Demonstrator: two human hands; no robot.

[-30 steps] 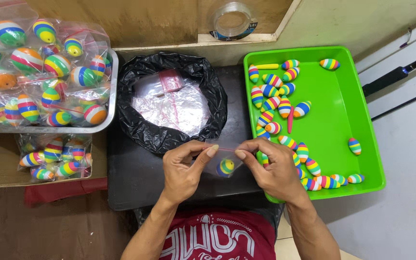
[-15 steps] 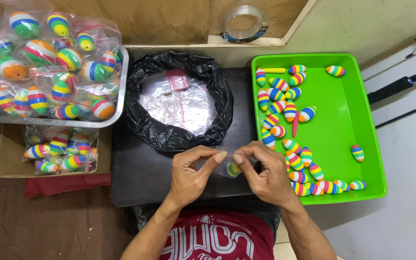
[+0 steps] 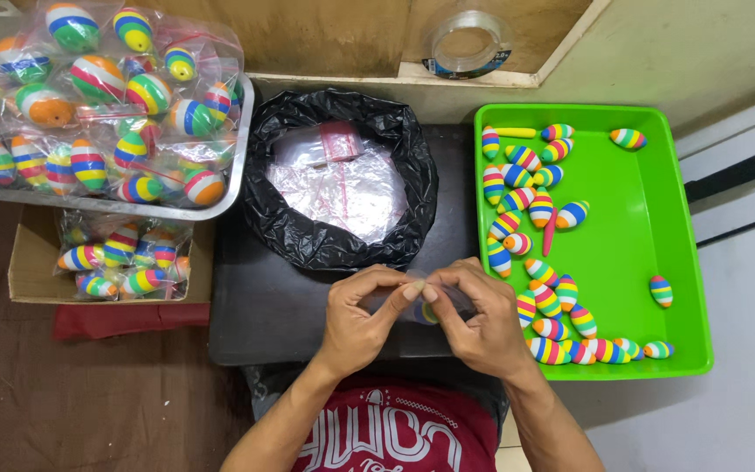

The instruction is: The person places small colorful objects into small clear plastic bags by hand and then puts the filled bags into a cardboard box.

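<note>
My left hand (image 3: 362, 316) and my right hand (image 3: 475, 315) meet over the near edge of a black table (image 3: 264, 306). Together they pinch the top of a small clear plastic bag (image 3: 421, 301). A striped, egg-shaped float (image 3: 428, 312) sits inside the bag, mostly hidden by my fingers. Just right of my right hand, a green tray (image 3: 657, 218) holds several more striped floats (image 3: 539, 210).
A black bag (image 3: 281, 218) full of clear plastic bags (image 3: 342, 183) stands beyond my hands. At the back left, a metal tray (image 3: 229, 188) is piled with bagged floats (image 3: 98, 87), above a cardboard box (image 3: 28, 271) of more. A tape roll (image 3: 467, 42) lies on a ledge.
My two hands have come closer together on the bag's top. The float inside is now more covered by my fingers.
</note>
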